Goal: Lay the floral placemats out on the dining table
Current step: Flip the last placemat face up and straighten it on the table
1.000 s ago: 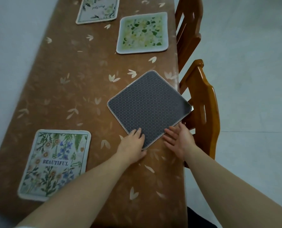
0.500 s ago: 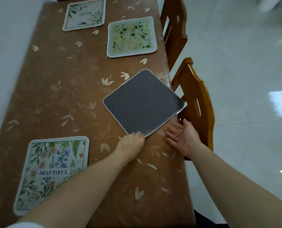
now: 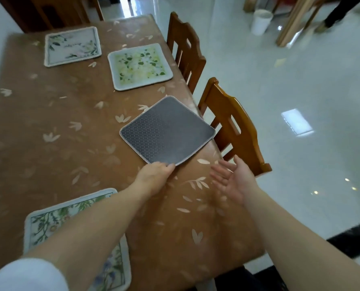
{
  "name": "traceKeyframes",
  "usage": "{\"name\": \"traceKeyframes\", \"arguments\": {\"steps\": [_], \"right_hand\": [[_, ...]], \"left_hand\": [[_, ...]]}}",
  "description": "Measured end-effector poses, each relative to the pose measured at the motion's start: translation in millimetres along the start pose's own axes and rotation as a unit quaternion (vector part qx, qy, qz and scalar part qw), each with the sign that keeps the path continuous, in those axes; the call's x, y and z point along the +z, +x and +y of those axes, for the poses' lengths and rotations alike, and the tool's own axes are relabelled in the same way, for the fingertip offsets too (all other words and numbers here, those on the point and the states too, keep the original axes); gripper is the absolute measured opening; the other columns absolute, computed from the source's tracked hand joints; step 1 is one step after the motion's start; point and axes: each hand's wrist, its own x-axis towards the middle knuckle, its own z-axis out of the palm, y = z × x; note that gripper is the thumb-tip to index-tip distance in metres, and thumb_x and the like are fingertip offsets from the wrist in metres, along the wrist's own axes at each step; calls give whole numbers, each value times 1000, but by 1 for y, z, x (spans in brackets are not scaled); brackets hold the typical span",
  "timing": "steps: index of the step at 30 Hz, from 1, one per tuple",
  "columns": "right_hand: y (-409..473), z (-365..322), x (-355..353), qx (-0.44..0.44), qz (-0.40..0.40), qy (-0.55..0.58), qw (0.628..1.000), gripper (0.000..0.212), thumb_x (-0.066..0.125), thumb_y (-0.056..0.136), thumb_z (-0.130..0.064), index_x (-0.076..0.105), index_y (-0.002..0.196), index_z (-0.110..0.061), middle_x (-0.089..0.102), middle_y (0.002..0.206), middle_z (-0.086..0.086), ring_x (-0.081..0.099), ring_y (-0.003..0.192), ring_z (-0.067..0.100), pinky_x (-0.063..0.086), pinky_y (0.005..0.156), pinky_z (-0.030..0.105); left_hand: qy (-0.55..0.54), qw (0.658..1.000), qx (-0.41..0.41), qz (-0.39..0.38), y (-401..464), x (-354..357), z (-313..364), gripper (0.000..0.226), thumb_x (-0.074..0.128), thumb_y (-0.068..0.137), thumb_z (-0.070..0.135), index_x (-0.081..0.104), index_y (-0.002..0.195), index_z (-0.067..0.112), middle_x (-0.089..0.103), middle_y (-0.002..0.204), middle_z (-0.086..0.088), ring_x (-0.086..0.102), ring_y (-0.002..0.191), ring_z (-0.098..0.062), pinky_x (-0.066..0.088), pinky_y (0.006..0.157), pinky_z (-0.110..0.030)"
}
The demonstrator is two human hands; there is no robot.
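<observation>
A placemat (image 3: 167,131) lies with its grey patterned underside up, turned like a diamond near the right edge of the brown dining table (image 3: 49,127). My left hand (image 3: 154,177) pinches its near corner. My right hand (image 3: 233,181) hovers open, palm up, just right of that corner and apart from the mat. Three placemats lie floral side up: a green-leaf one (image 3: 139,66) beyond the grey mat, a pale one (image 3: 72,46) at the far left, and a blue-flower one (image 3: 49,223) near me, partly hidden by my left forearm.
Two wooden chairs (image 3: 233,131) (image 3: 185,49) stand along the table's right side, the nearer one close to my right hand. A white bin (image 3: 261,22) and another person's legs (image 3: 338,11) are far off on the shiny tiled floor.
The view has tilted up and shows more of the room. My left hand has closed on the mat's near corner. My right hand has come off the mat and turned palm up.
</observation>
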Motion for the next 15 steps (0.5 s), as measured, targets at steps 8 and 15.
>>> {"name": "traceKeyframes", "arguments": {"steps": [8,15], "right_hand": [[-34,7,21,-36,10,-15,999,61,38,105,-60,70,124,-12,78,118,15,71,112,37,52,107,55],[-49,-6,23,-57,-10,-17,998,65,34,105,-63,65,133,-13,73,128,14,67,119,39,50,103,53]], "left_hand": [[25,1000,1,15,-14,-12,0,23,58,96,24,69,114,16,68,119,-2,63,111,-24,54,90,-38],[59,997,3,-43,-22,-8,27,71,55,93,30,32,157,12,30,167,-8,27,152,-29,22,121,-45]]}}
